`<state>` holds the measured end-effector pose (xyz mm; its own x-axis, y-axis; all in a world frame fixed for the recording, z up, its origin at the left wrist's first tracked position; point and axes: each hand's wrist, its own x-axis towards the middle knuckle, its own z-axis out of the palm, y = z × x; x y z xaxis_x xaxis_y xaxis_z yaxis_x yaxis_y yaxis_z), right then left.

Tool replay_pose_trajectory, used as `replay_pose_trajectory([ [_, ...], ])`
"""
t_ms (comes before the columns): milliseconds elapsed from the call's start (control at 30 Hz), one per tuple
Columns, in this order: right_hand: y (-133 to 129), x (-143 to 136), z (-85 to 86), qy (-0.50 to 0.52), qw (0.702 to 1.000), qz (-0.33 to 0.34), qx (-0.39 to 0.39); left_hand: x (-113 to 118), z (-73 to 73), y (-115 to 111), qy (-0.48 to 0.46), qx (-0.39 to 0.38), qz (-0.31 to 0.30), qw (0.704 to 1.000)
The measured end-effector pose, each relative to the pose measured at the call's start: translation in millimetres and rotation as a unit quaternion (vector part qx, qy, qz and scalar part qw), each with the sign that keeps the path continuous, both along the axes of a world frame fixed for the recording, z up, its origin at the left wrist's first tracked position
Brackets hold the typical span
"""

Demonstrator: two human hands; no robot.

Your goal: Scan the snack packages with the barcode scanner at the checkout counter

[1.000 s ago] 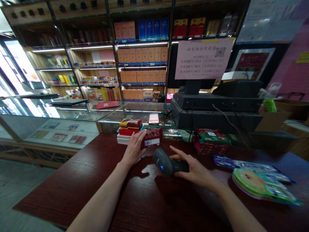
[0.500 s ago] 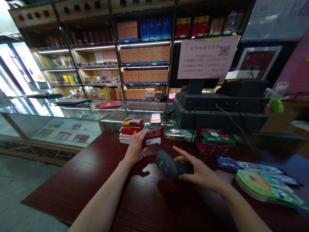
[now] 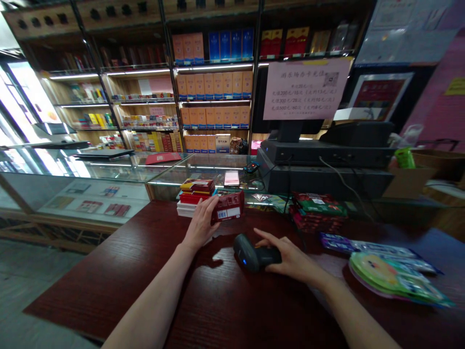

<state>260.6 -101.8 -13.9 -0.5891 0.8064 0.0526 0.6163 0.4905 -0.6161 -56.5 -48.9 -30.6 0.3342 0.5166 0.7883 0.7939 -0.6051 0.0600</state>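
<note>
My left hand [image 3: 202,223] grips a dark red packet [image 3: 228,206], whose printed side with a white label and barcode faces me. Right beside it stands a stack of red, yellow and white packets [image 3: 196,198]. My right hand [image 3: 286,257] is wrapped round the handle of a black barcode scanner [image 3: 250,253], its index finger stretched out above the handle. A small blue light shows on the scanner, whose head points left, just below and apart from the packet.
Behind the dark wooden table [image 3: 127,271] are a glass counter [image 3: 170,175] and a monitor stand [image 3: 319,157]. A pile of red and green packets [image 3: 317,212] and green round packages [image 3: 385,276] lie to the right. Stocked shelves line the back.
The scanner in my right hand has tilted slightly, and its blue light now shows. The view has shifted a little; my left hand still holds the packet.
</note>
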Motion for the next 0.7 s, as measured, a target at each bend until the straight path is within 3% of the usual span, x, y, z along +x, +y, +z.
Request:
replay_pose_trajectory([
  [200,-2,1,1.6,0.020,1.000,0.007,0.002,0,0.3,-1,-0.001,0.008,-0.004,1.000],
  [300,-2,2,5.3,0.076,0.997,0.003,-0.027,1,0.8,-1,0.004,0.014,-0.011,1.000],
  [400,7,0,5.8,0.192,0.978,-0.053,-0.056,5,2.0,-2,0.013,0.023,-0.024,0.999],
  [500,21,-7,4.3,0.304,0.937,-0.155,-0.081,11,3.8,-4,0.036,0.040,-0.043,0.998],
  [600,33,-15,5.0,0.338,0.903,-0.227,-0.138,17,5.6,-6,0.055,0.059,-0.059,0.995],
  [700,38,-21,9.7,0.340,0.889,-0.234,-0.197,22,7.0,-9,0.071,0.072,-0.068,0.993],
])
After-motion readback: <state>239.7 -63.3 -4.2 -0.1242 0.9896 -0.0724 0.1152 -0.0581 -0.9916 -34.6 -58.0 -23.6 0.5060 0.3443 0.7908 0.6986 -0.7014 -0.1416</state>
